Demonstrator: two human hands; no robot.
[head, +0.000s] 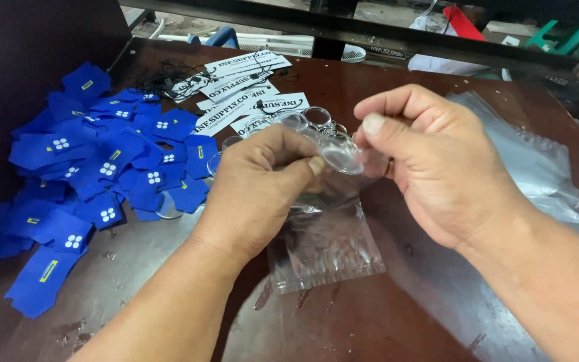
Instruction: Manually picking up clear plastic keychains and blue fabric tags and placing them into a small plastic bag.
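Note:
My left hand (259, 184) grips the top of a small clear plastic bag (326, 245) that hangs down over the dark brown table (383, 315). Between thumb and fingers it also pinches a clear round disc (342, 161). My right hand (430, 157) is close beside it on the right, its thumb and forefinger closed at the bag's mouth and the disc's edge. Several more clear round pieces (306, 121) lie just behind the two hands.
A heap of blue fabric tags (102, 171) with small white marks covers the table's left side. White printed cards (242, 90) and black strings (162, 80) lie at the back. A stack of clear plastic bags (537, 167) sits at the right.

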